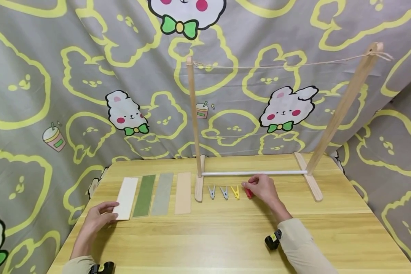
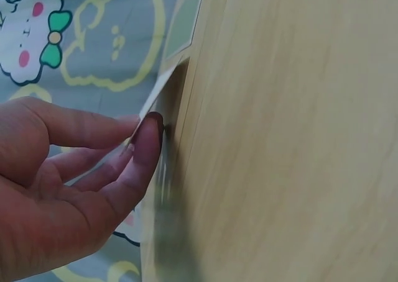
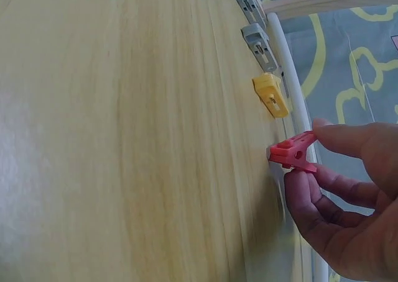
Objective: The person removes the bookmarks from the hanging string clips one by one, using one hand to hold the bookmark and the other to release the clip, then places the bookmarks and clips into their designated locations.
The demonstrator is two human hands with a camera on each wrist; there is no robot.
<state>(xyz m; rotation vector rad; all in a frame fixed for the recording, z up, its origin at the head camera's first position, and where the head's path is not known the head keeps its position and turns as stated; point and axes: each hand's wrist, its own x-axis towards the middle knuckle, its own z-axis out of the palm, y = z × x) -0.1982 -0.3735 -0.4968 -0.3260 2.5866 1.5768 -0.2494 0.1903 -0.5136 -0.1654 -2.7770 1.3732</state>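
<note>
My left hand (image 1: 97, 217) pinches the near left edge of a white card (image 1: 127, 196), thumb on one side and fingers on the other. In the left wrist view that card (image 2: 151, 102) tilts up from the table. To its right lie a green card (image 1: 144, 195), a grey card (image 1: 162, 193) and a peach card (image 1: 183, 192). My right hand (image 1: 263, 187) holds a red clothespin (image 3: 292, 153) by its two handle ends, between thumb and fingers. Beside it lie a yellow clothespin (image 1: 235, 192) and two grey clothespins, one at the left (image 1: 211, 191), one nearer (image 1: 224, 192).
A wooden frame stands at the back right, with a left post (image 1: 194, 121), a thicker right post (image 1: 342, 110), a string (image 1: 270, 67) between their tops and a white rod (image 1: 253, 173) low down. Behind the wooden table (image 1: 205, 243) hangs a patterned curtain (image 1: 157, 76).
</note>
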